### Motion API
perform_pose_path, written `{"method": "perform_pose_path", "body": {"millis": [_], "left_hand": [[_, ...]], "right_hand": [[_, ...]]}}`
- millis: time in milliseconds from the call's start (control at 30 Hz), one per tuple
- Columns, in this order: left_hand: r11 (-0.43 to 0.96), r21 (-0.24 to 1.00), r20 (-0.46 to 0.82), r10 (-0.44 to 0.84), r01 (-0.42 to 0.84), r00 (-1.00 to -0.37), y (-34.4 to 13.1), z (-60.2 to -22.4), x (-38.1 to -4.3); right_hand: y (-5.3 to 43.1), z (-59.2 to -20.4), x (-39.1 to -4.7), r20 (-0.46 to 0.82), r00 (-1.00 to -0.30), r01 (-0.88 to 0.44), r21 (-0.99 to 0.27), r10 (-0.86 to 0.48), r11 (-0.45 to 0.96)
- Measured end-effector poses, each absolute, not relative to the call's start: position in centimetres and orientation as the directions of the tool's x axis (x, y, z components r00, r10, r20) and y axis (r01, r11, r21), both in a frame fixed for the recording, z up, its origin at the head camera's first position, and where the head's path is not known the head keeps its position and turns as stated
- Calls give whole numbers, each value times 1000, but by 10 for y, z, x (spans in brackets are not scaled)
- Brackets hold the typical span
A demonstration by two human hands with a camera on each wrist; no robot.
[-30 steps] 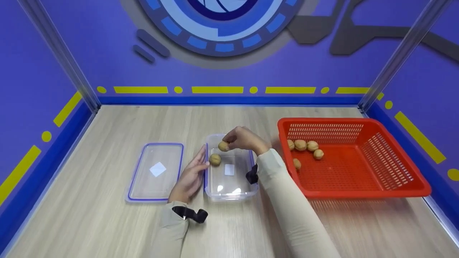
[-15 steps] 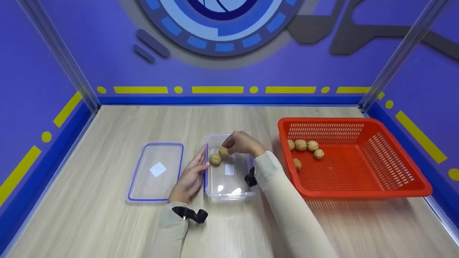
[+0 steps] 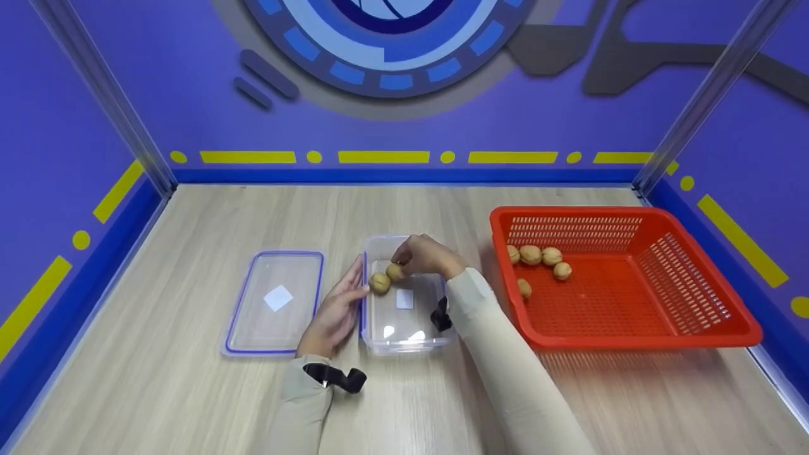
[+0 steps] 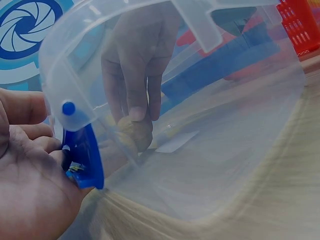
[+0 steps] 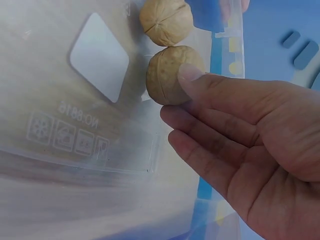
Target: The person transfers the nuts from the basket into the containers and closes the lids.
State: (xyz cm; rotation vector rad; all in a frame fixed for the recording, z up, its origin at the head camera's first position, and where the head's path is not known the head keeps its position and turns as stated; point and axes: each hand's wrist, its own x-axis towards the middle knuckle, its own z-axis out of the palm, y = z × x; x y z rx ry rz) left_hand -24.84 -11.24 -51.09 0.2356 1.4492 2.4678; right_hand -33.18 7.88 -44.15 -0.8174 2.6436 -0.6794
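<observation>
My right hand (image 3: pixel 430 256) reaches into a clear plastic food container (image 3: pixel 407 328) and pinches a walnut (image 5: pixel 172 75) between thumb and fingers, low near its floor. Right beside it in the container lies another walnut (image 3: pixel 379 283); the two sit side by side in the right wrist view. My left hand (image 3: pixel 338 309) rests along the container's left side, fingers extended outside the wall and thumb at the rim. In the left wrist view, the palm is next to a blue locking clip (image 4: pixel 85 155), and the pinched walnut (image 4: pixel 136 132) shows through the wall.
The container's blue-edged lid (image 3: pixel 253 322) lies flat to the left, bearing a white sticker (image 3: pixel 278 298). On the right stands a red basket (image 3: pixel 632 341) with several walnuts (image 3: pixel 531 255) near its left side. Purple-blue panels enclose the wooden table (image 3: pixel 189 392).
My right hand has lowered its walnut into the container, bringing it next to the other walnut. The left hand and container have stayed in place.
</observation>
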Motion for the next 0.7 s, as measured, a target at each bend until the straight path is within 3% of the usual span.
{"method": "perform_pose_path", "body": {"millis": [700], "left_hand": [[-471,868,-5,308,-158,-951,-112,-510,-248]], "right_hand": [[77,-431,-329,-219,-817,-339,-565,-533,752]]}}
